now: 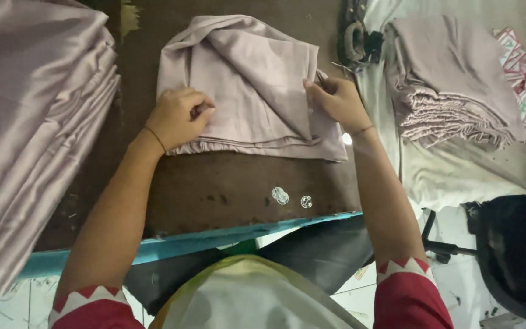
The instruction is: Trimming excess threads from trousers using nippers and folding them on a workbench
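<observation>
Both forearms reach forward over the brown table (226, 189). The left hand (179, 117) pinches the smooth mauve folded cloth (251, 85) at its left edge; the right hand (338, 99) grips its right edge. Layered satin stacks (31, 122) lie left, and another pile (452, 85) right.

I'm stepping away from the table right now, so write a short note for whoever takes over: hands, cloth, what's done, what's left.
Left hand: closed on the left edge of the mauve cloth, which lies on the brown table.
Right hand: pinching the cloth's right edge.
Done: cloth partly folded, top layers rumpled; folded stack at right.
Left: smooth and finish this fold; large pile at left.
</observation>
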